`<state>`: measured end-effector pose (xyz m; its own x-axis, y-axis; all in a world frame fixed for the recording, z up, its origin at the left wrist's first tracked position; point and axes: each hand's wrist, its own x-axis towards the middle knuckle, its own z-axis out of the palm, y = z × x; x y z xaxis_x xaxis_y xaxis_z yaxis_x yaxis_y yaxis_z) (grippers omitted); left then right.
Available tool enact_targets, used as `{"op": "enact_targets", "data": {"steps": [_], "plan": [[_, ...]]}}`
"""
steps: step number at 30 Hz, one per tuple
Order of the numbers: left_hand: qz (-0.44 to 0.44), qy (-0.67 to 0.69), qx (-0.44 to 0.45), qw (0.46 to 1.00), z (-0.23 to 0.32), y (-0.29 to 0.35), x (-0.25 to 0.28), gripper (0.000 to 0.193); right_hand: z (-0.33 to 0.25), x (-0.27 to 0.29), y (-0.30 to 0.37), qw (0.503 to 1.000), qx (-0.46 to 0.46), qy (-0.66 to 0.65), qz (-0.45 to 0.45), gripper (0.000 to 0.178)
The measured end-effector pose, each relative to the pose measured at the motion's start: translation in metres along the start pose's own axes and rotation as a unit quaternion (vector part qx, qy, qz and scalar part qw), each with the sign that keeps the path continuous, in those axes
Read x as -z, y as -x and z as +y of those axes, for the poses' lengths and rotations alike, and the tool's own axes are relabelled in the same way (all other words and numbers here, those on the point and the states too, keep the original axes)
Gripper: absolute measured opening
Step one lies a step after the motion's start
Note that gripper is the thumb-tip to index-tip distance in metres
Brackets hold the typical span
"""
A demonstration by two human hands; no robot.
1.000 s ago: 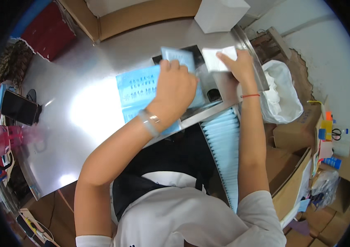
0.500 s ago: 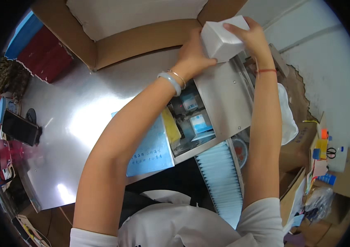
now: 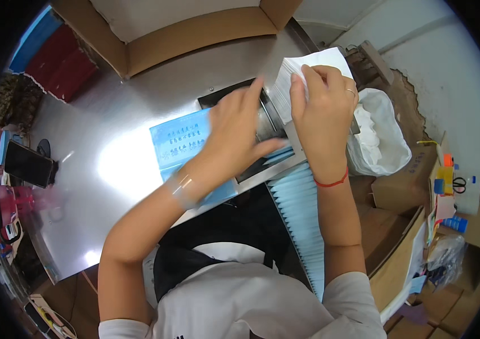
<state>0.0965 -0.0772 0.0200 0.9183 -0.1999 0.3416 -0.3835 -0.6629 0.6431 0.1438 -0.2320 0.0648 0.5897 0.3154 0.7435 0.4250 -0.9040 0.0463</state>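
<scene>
My right hand (image 3: 327,104) is closed on a stack of white paper tissues (image 3: 322,59), its fingers curled over the near side. The stack sits at the right end of the steel worktop, beside the machine slot. To its left, my left hand (image 3: 234,124) hovers over the slot (image 3: 268,121), slightly blurred. Its thumb and fingers are spread, and nothing shows in them. Part of the slot lies hidden beneath this hand. Beside the left wrist, a blue printed plastic film sheet (image 3: 178,138) lies on the worktop.
A pleated row of light-blue packs (image 3: 296,214) runs from the slot toward me. At the right stands a white-lined bin (image 3: 392,133) holding white scraps, with cardboard boxes (image 3: 401,186) below. A large open carton (image 3: 195,42) stands at the back, a phone (image 3: 28,163) at the left.
The tissue stack has come from beside the carton toward the slot's right side. My left hand has let go of it and moved nearer and left; my right hand keeps hold.
</scene>
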Motion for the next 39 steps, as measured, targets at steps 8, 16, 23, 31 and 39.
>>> {"op": "enact_targets", "data": {"steps": [8, 16, 23, 31, 39], "plan": [[-0.013, -0.231, 0.078, 0.970, -0.025, 0.128, 0.046, 0.039, 0.017, 0.017, -0.008, 0.985, -0.078, -0.140, -0.064, 0.014], [-0.060, -0.243, 0.095, 0.964, -0.029, 0.127, 0.066, 0.051, -0.063, 0.036, 0.043, 0.968, 0.113, -0.218, -0.057, 0.038], [0.032, -0.224, 0.087, 0.970, -0.030, 0.126, 0.062, 0.052, -0.111, -0.019, 0.068, 0.950, 0.179, -0.171, -0.193, 0.021], [-0.054, -0.180, 0.065, 0.980, -0.026, 0.125, 0.043, 0.055, -0.027, 0.018, 0.005, 0.983, -0.041, -0.172, 0.048, 0.012], [-0.021, -0.203, 0.067, 0.977, -0.024, 0.108, 0.046, 0.050, 0.012, 0.013, -0.015, 0.997, -0.002, 0.004, -0.073, 0.013]]}}
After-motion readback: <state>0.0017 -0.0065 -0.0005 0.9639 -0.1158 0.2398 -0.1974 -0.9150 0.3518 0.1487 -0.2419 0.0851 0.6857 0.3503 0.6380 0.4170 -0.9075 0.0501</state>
